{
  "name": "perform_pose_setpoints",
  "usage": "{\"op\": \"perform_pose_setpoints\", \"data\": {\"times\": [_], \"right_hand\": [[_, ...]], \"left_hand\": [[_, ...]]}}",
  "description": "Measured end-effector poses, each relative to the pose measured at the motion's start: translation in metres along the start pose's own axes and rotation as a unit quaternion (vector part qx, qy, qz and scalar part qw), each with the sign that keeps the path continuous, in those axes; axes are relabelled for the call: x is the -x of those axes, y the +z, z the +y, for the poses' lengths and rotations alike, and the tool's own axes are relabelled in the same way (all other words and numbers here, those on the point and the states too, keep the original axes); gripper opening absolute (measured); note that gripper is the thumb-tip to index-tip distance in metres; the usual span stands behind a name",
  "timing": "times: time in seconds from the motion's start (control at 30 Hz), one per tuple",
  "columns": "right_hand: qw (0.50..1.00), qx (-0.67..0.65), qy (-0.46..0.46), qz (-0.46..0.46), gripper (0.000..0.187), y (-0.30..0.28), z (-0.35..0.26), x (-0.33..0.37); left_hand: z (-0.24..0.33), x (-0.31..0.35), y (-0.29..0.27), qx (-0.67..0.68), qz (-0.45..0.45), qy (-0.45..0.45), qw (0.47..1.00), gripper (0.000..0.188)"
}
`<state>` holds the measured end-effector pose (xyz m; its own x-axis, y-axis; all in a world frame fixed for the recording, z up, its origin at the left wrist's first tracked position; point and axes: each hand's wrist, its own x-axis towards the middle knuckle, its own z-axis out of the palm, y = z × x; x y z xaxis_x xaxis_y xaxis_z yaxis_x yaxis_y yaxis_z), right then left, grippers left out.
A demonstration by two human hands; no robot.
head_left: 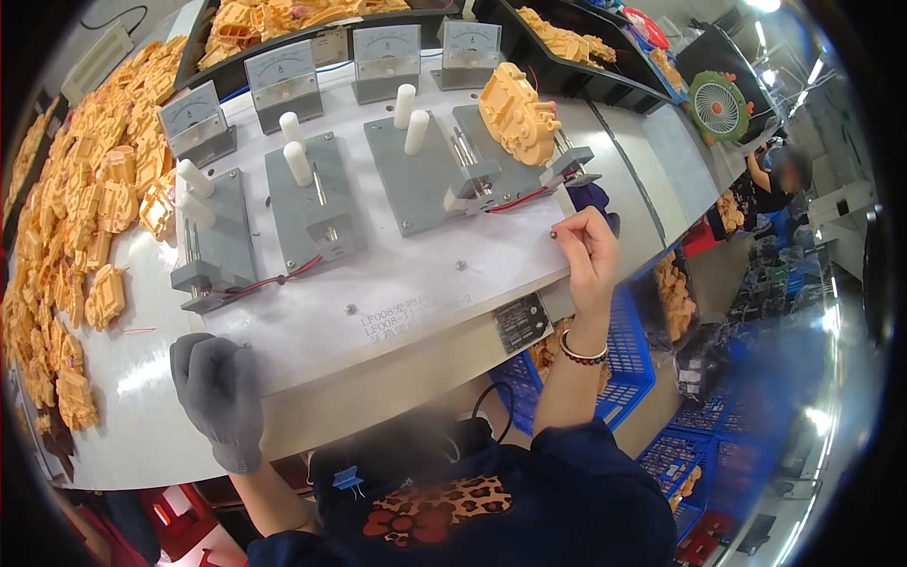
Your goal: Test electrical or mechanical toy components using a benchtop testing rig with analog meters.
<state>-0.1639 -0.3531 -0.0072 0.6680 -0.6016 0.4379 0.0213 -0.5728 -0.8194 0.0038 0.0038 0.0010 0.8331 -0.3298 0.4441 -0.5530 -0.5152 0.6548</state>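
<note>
My right hand, bare with a beaded bracelet, has thumb and forefinger pinched at a small dark round piece near the table's front edge. Two small metal studs sit in line with it on the white sheet. My left hand, in a grey glove, rests with curled fingers at the front edge on the left; whatever is inside is hidden. Beyond my right hand, an orange plastic housing sits on the rightmost grey fixture. Three more grey fixtures with white posts stand leftward.
Several analog dial meters stand behind the fixtures. Orange housings pile up on the left; black trays of them line the back. Red wires run by the fixtures. Blue crates stand below right. A person is farther off.
</note>
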Motion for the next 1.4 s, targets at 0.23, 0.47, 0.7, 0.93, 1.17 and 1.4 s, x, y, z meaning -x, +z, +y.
{"op": "perform_pose_setpoints", "data": {"times": [0.23,0.47,0.7,0.93,1.17,1.4], "right_hand": [[0.999,-0.036,0.036,0.018,0.003,0.0001,-0.0020,-0.0005],[1.000,0.019,0.020,-0.003,0.008,-0.0077,-0.0054,-0.0007],[0.998,-0.006,0.060,0.012,0.010,-0.0067,-0.0038,-0.0015],[0.999,-0.001,0.047,0.025,0.010,-0.0036,-0.0010,-0.0003],[0.999,-0.006,0.047,0.025,0.010,-0.0031,-0.0003,0.0013],[0.998,-0.010,0.047,0.027,0.009,-0.0019,-0.0004,0.0015]], "left_hand": [[-0.0002,-0.0001,-0.0006,0.004,0.001,0.010,1.000,0.011],[-0.0011,-0.0007,-0.0001,0.010,0.002,0.020,1.000,0.011],[0.0007,-0.0003,-0.0005,0.002,-0.003,0.011,1.000,0.011],[-0.0011,-0.0008,-0.0006,0.003,-0.004,0.021,1.000,0.012],[-0.0010,-0.0005,-0.0007,0.006,-0.004,0.019,1.000,0.012],[-0.0016,-0.0003,-0.0010,0.007,-0.003,0.024,1.000,0.011]]}}
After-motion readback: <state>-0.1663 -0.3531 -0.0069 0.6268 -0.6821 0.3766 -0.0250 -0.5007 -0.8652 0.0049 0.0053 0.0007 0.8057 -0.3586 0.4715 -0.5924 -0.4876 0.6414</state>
